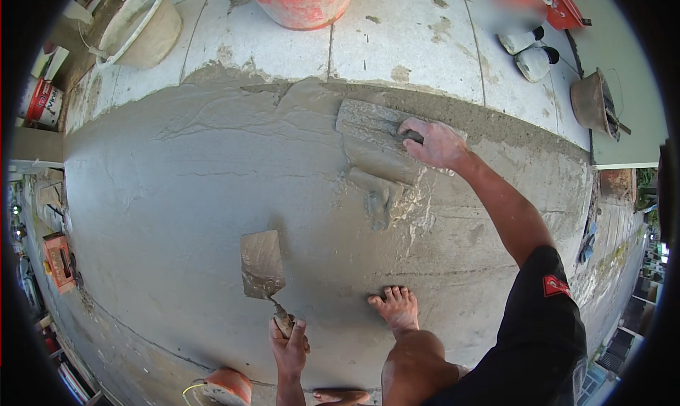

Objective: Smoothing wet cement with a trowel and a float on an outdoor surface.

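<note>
Right hand [435, 145]: fingers wrapped around the grip of the plastering float [368, 121], which rests on wet mortar [163, 186] near the pale floor tiles [400, 41].

Left hand [289, 346]: fingers wrapped around the handle of the pointing trowel [262, 266]; blade over the mortar, clearance cannot be told.

Hazards, as judged: a tilted float edge could gouge the surface; an overreaching stroke could smear the tiles; the loose mortar lump [381, 197] beside the float could drag into a ridge; weight on the bare foot [398, 308] could print the mortar or slip; drips from the trowel could spot it.

Count: plastering float, one; pointing trowel, one; mortar lump, one; beige bucket [154, 41], one; red tub [301, 8], one; brown bucket [590, 107], one; orange bucket [232, 385], one.
</note>
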{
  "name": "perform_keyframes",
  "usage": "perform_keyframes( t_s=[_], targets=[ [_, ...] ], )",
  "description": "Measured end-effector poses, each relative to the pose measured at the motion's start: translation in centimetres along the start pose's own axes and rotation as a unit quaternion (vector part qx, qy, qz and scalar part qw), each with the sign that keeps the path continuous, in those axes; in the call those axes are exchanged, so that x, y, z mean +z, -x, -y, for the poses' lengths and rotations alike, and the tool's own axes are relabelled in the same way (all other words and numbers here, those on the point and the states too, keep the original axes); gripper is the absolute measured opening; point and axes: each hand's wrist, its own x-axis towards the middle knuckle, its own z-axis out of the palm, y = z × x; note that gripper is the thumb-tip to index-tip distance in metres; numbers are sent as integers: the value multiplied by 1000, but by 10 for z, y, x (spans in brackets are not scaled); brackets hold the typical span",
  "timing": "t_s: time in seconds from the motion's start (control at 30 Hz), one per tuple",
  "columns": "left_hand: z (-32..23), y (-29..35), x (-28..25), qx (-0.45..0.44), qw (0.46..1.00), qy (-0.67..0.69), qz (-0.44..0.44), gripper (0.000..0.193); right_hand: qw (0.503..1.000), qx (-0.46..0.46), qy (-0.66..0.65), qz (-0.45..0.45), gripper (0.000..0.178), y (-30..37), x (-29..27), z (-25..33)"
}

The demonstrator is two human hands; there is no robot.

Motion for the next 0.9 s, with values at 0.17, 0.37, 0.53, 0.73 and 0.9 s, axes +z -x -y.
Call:
perform_keyframes(
  t_s=[0.17,0.37,0.53,0.73,0.9],
  targets=[
    [-16,-35,4,74,997,-3,32,23,998,-30,-16,-46,34,-25,-8,-37],
    [-21,-38,-5,121,993,3,-3,24,996,4,-86,-11,33,55,-15,-27],
    [-11,-45,-13,95,995,16,-10,26,995,-6,50,87,35,69,6,13],
    [-3,-48,0,116,993,-2,18,26,994,-9,94,49,36,6,11,44],
    [0,-32,0,115,993,7,29,26,998,-17,44,-41,37,-17,17,36]
  ],
)
